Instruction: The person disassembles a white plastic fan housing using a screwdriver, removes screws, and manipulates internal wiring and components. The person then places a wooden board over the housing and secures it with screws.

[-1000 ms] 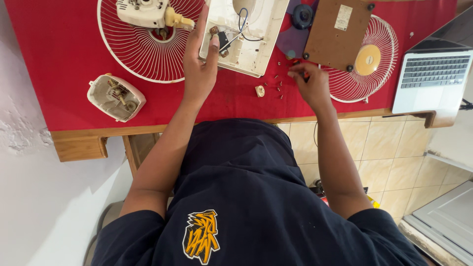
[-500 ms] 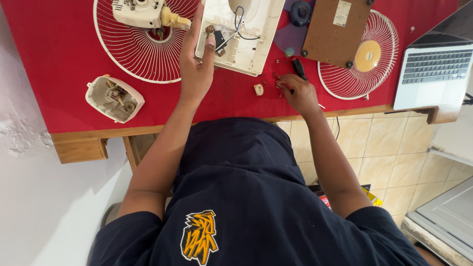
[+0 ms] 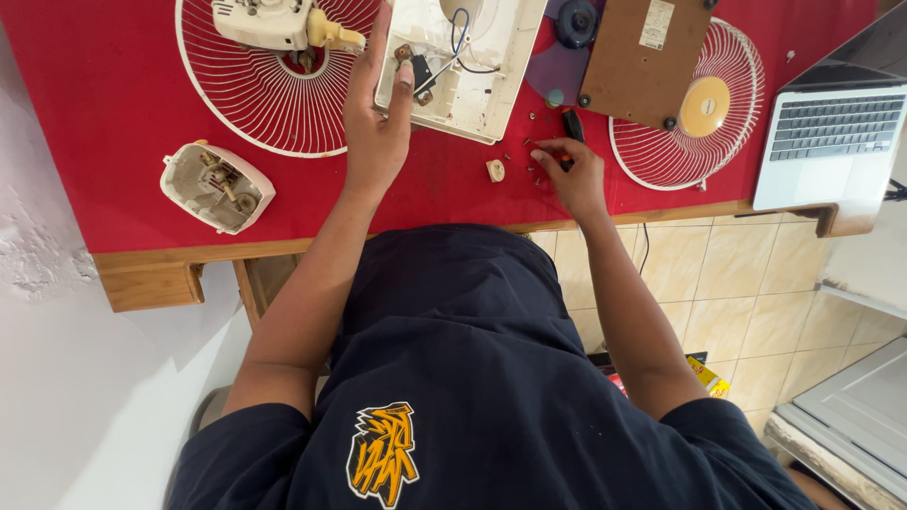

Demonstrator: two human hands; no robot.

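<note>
My left hand [image 3: 373,127] rests on the near edge of an opened white fan base housing [image 3: 472,85], fingers stretched toward its inner wiring and small black part. My right hand [image 3: 572,175] lies on the red table [image 3: 94,113] to the right, fingertips pinched around a small red and black tool, seemingly a screwdriver [image 3: 570,132], among tiny loose screws. A small cream knob [image 3: 495,171] lies between my hands.
A white wire fan grille [image 3: 246,99] carries a cream motor unit [image 3: 274,24] at the back left. A cream motor cover [image 3: 217,187] sits near the front left edge. A brown board [image 3: 642,61], second grille [image 3: 690,142] and laptop [image 3: 827,142] lie right.
My right hand has slid left and nearer along the table, closing its fingers over the small tool. My left hand has stayed on the white housing.
</note>
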